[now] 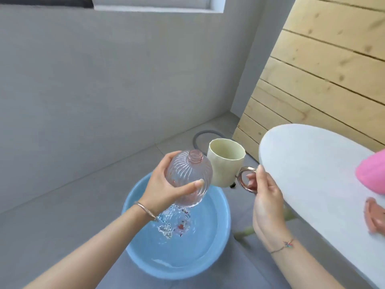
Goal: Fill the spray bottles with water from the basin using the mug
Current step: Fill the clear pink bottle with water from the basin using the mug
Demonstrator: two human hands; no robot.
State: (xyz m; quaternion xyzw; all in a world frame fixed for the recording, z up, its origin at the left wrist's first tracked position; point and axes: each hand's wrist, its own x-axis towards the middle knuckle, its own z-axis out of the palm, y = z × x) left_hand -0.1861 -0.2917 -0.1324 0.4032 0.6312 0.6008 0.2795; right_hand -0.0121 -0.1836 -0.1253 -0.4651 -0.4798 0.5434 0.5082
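Bottle: a clear ribbed spray bottle [188,177] with a pinkish threaded neck and no cap, held above the basin and tilted, mouth up and away; how much water it holds is hard to make out.
Left grip: the left hand [164,187] is wrapped around the bottle's body, thumb across the front; a thin bangle [145,210] sits on the wrist.
Mug: a pale yellow mug [226,162] just beside the bottle, upright, its inside looking empty as far as can be seen.
Right grip: the right hand [264,197] pinches the mug's shiny ring handle [246,178]; a thin bracelet [284,246] circles the wrist.
Basin: a blue basin [220,232] on the floor under the hands, holding rippled water; its near rim is blurred.
Writing: none can be read; the coloured pattern under the water is too distorted to make out.
Bench: a white rounded bench [312,174] at right, cut off by the frame.
Cut off: a pink thing [373,174] and a peach-coloured thing [375,215] on the bench, both unclear.
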